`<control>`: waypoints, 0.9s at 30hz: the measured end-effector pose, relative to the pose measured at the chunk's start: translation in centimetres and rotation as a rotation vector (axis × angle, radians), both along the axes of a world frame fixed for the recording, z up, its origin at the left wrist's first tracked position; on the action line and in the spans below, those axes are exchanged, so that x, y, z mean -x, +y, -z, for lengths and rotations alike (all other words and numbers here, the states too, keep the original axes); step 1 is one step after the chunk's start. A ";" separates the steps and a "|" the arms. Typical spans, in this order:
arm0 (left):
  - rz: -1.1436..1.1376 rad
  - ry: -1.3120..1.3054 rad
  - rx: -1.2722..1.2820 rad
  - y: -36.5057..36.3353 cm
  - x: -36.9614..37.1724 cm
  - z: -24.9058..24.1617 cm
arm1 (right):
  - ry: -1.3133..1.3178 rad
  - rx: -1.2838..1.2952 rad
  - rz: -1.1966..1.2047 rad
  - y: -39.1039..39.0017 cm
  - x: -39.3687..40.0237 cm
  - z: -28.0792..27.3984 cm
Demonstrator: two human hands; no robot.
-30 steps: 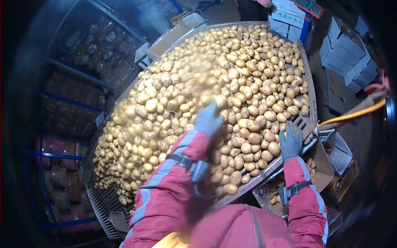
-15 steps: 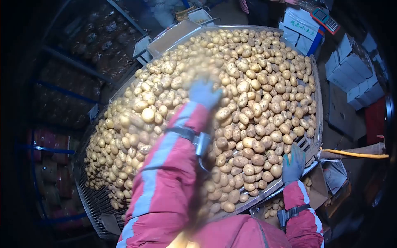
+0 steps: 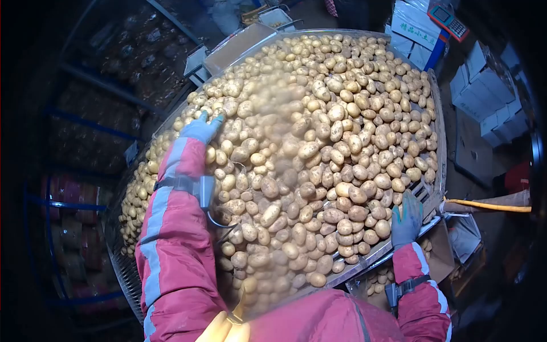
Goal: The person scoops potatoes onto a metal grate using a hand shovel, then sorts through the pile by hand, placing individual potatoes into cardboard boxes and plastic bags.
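A broad layer of potatoes point(image 3: 353, 137) covers a slatted table point(image 3: 440, 137) with a raised rim. My left hand point(image 3: 201, 127), in a blue-grey glove, rests on the potatoes at the left with its fingers spread. No potato shows in its grip. At the table's near right edge, my right hand point(image 3: 407, 220), gloved too, lies with its fingers apart over the rim and slats, beside the potatoes. Its palm side is hidden. Part of the middle of the potato layer looks blurred.
White boxes point(image 3: 484, 85) stand at the right, and a red-edged keypad device point(image 3: 448, 23) is at the upper right. An open cardboard box point(image 3: 436, 253) sits below the right edge. A yellow cord point(image 3: 490, 206) runs rightward. Metal racks point(image 3: 102, 85) line the left.
My left hand has moved left across the potatoes, away from the middle. Some potatoes in the middle and near the front have shifted. My right hand has stayed at the edge.
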State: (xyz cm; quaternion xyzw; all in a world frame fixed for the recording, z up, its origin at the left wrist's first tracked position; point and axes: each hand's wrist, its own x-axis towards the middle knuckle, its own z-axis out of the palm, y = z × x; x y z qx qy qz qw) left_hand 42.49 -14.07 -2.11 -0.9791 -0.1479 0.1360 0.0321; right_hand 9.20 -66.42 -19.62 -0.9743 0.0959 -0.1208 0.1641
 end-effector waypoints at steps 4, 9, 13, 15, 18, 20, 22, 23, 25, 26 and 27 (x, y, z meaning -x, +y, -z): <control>0.022 0.019 0.017 1.6 -1.3 2.4 | -0.015 0.016 0.001 0.1 -0.1 -0.1; 0.086 0.049 0.135 0.6 -1.3 2.7 | 0.009 0.059 0.029 0.4 -0.1 0.1; 0.056 0.090 0.400 -4.5 0.2 1.3 | 0.004 0.059 0.010 0.2 0.0 0.2; 0.053 0.094 0.453 -8.2 1.2 1.4 | 0.009 0.064 0.013 0.0 0.1 0.4; 0.241 0.064 0.285 -11.5 0.6 5.1 | 0.034 0.056 0.034 -0.1 0.0 0.2; 0.397 0.110 0.243 -13.6 2.6 4.4 | 0.041 0.042 0.029 0.3 0.3 0.0; 0.562 0.023 0.229 -16.7 4.8 3.6 | 0.020 0.049 0.032 0.0 0.0 -0.1; 0.584 -0.053 0.216 -17.3 5.4 5.7 | 0.011 0.054 0.027 0.0 0.2 0.2; 0.546 -0.200 0.178 -18.7 6.9 9.3 | 0.000 0.062 0.021 0.0 0.1 0.5; 0.594 -0.180 0.264 -17.9 7.5 11.5 | 0.003 0.064 0.022 -0.1 0.1 0.6; 0.639 -0.155 0.353 -17.2 8.0 13.7 | 0.009 0.063 0.024 -0.2 0.2 0.9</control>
